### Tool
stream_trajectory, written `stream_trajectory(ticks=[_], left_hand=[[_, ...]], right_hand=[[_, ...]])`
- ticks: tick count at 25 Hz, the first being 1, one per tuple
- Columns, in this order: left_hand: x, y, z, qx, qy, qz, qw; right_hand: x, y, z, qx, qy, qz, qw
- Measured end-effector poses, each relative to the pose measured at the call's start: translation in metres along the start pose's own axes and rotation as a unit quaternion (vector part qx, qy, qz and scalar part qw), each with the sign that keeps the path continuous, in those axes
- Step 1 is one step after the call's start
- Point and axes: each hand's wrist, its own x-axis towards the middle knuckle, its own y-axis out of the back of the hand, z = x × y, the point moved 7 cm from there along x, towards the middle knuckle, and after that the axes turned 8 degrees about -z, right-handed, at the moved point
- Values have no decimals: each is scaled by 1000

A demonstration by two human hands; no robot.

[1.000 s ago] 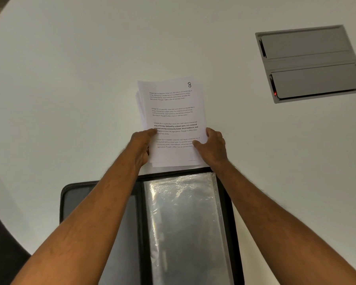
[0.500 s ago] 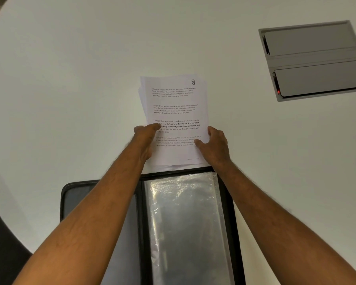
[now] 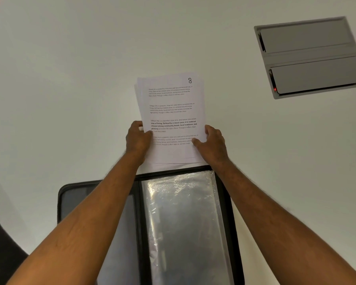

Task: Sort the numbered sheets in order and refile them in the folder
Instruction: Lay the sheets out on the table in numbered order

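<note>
**Sheet stack held at both sides above open folder**

Stack of sheets (image 3: 171,118) observed near the middle of the white table (image 3: 70,79), just beyond the far edge of the folder (image 3: 224,202). Stack loosely squared: edges of lower sheets fanned out along the left side and the near edge. Top sheet printed with four blocks of text, one partly in bold, and marked "8" by hand near its far right corner.

Left hand (image 3: 137,138) clasped on the left edge of the stack, toward the near corner, fingers curled around the paper edge. Right hand (image 3: 212,144) grasping the right edge at about the same level, thumb lying on the printed face, remaining fingers out of sight beneath. Whether the stack rests on the table or is lifted off it: cannot tell.

Folder lying open at the near edge of the table, black border all round, spine running away from the viewer. Right half fitted with clear plastic sleeves (image 3: 183,223), glossy and wrinkled, no sheet visible inside. Left half showing a grey inner cover, largely hidden by the left forearm. Both forearms crossing over the folder to reach the stack.

Grey recessed panel (image 3: 310,56) set into the table toward the far right corner, two flaps, small red light at its left side. Well apart from stack and folder.
</note>
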Motion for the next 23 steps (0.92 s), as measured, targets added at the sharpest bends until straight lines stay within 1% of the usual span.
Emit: stream_trajectory(ticks=[2,4,6,9,12,14,16,18,20,23], left_hand=[[-3,-1,1,5,-28,-19,999],[-9,0,5,-46,-29,-31,998],[-20,4,9,-96,-25,-38,994],[-45,13,6,-124,-22,-63,990],[-87,14,-3,-121,-27,-111,986],[-116,9,-14,-129,-30,-150,980],[-144,3,-24,-115,-35,-185,975],[-168,-4,-31,-89,-44,-204,974],[-188,-12,-31,-61,-56,-225,971],[-212,-28,-20,-29,-86,-246,965]], right_hand=[[-4,1,1,61,-4,-10,998],[-13,7,5,153,-9,-10,988],[-28,16,10,215,-14,4,977],[-54,29,23,308,-41,20,950],[-84,34,33,386,-68,-2,920],[-108,35,35,399,-62,-24,915],[-134,40,34,408,-40,-24,912],[-159,49,34,402,-15,2,915],[-185,58,39,373,6,26,928],[-217,68,53,345,28,52,937]])
